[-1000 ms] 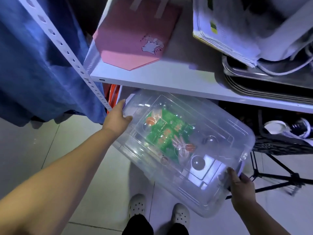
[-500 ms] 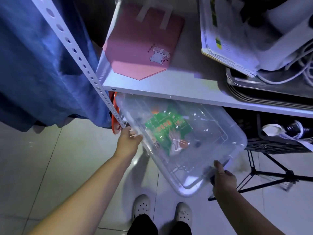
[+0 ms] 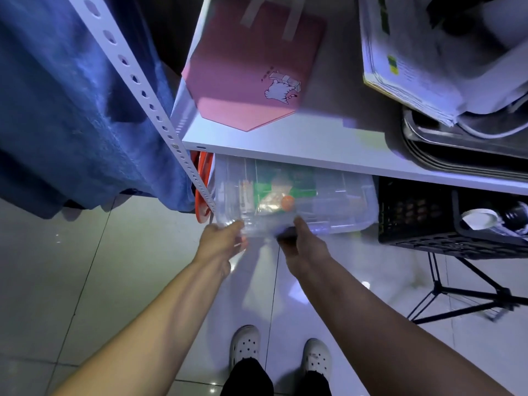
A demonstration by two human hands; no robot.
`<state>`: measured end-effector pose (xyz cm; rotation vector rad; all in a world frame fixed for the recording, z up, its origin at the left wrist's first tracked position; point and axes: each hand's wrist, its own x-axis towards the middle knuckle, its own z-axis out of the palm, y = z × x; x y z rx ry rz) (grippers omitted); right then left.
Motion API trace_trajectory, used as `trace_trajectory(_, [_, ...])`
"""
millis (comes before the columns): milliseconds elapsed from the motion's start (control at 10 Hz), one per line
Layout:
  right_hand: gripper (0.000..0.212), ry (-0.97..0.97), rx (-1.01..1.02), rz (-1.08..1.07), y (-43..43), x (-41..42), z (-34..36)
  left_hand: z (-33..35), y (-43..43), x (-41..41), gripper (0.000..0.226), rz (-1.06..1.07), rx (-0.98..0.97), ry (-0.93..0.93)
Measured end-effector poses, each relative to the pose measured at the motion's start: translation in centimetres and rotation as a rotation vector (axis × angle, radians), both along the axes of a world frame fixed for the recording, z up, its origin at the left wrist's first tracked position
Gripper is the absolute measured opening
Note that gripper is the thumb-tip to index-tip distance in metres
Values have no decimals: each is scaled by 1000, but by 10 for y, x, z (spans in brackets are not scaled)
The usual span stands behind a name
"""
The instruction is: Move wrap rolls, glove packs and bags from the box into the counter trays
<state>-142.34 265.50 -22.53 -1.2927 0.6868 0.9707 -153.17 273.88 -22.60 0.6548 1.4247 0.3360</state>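
Left hand and right hand closed on near rim of clear box, at 12 o'clock from both. Now level and mostly under white shelf; half a second ago tilted, gripped at opposite ends. Green pack inside. Blue cloth at 10 o'clock, black crate at 3, pale tiled floor below.

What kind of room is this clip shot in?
Probably a storage or back room: a white slotted-post shelf holds stacked metal trays, with a clear plastic box and black crate beneath, over tiled floor.
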Motion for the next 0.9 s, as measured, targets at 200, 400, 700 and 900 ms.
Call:
trace_trajectory(200, [16,-42,106,326,1,11,5,-11,44,18,33,103,73,-38])
trace_trajectory(400, [15,-159,-67,393,-27,15,-1,-34,75,26,20,117,93,99])
trace_trajectory(700, [21,-239,-240,479,-72,-2,-5,-43,84,29,33,85,98,130])
trace_trajectory(900, [22,-369,-312,601,-101,-9,24,-8,53,25,5,-128,192,138])
